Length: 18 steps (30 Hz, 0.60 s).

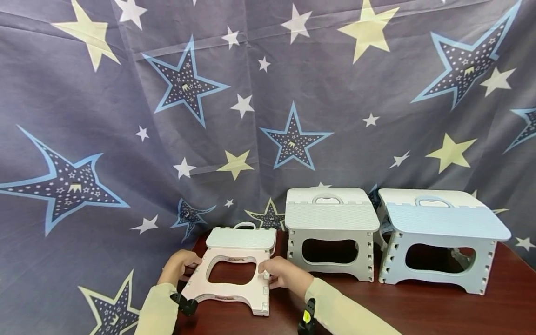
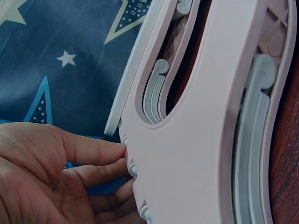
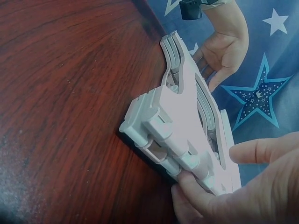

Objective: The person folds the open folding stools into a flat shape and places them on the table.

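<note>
- Position: we have the pale pink-and-white plastic folding stool (image 1: 230, 289) lying folded on the dark red wood-grain worktop (image 1: 331, 304), at its left end, pink leg panel upward, white loop-shaped carry handle (image 1: 244, 225) at the far end.
- Left hand (image 1: 180, 265): our fingers grasp the stool's left edge, thumb and index tips against the side beside the small white plastic hinge knuckles (image 2: 132, 169).
- Right hand (image 1: 286, 277): our fingers grasp the right edge, thumb above, other fingertips at the side, close to the jointed corner.
- Step in hand, as we judge it: taking control of the stool from both sides.
- Method: we should set both grips level with each other, so that neither edge leads and the panels do not twist.
- Caution: fingertips belong on solid panel, clear of the knuckles; a joint that turns there could nip skin.
- Clearance: the grey-and-white plastic step stool (image 1: 331, 216) stands upright near our right hand, the blue-and-white plastic step stool (image 1: 444, 216) beyond it. We would work toward our own side of the worktop to avoid knocking the nearer one.
- Handling: we expect stiff hinges; slow, even pressure seems better than a jerk.
</note>
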Available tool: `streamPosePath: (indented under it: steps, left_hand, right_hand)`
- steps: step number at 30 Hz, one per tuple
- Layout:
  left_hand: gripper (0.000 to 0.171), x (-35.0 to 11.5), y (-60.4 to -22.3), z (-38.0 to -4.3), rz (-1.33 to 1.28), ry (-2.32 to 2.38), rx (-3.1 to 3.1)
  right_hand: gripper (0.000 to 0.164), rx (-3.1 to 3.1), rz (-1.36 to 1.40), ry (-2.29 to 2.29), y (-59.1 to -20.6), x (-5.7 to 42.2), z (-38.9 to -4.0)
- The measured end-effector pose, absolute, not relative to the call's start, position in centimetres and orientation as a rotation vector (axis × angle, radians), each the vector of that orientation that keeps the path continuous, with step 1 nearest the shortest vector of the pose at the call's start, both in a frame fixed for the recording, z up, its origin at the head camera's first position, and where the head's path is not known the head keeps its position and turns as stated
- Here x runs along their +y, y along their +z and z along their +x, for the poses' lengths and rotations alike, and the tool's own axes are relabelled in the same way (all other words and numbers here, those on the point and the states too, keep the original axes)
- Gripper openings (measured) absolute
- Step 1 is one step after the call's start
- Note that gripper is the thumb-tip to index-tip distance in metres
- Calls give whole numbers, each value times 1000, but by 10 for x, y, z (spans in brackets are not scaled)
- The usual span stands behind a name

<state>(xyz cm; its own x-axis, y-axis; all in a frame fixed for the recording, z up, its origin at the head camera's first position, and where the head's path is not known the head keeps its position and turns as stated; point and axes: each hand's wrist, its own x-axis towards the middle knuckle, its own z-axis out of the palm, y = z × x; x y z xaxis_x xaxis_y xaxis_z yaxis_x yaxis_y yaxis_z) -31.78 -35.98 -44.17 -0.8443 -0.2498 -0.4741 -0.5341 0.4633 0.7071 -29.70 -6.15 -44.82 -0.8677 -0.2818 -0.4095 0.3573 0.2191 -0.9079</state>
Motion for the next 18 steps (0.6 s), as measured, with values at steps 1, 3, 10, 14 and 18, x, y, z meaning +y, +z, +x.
streamPosePath:
  steps: [1,3,10,14,18]
  left_hand:
    - [16,-360,-441,-317,-666,1327,2414]
    - [17,-359,-441,-317,-664,1329,2416]
    - [19,-359,-441,-316,-630,1318,2434]
    - [20,-358,-439,-318,-640,1306,2446]
    - [25,-356,-438,-319,-650,1266,2485]
  right_hand:
    - [38,2002,68,-1695,-448,-62,-297]
    - [37,2004,66,-1694,-449,-62,-297]
    - [40,2038,61,-1667,-447,-62,-296]
    - [47,2069,45,-1646,-443,-61,-294]
    - [52,2110,30,-1639,-437,-61,-291]
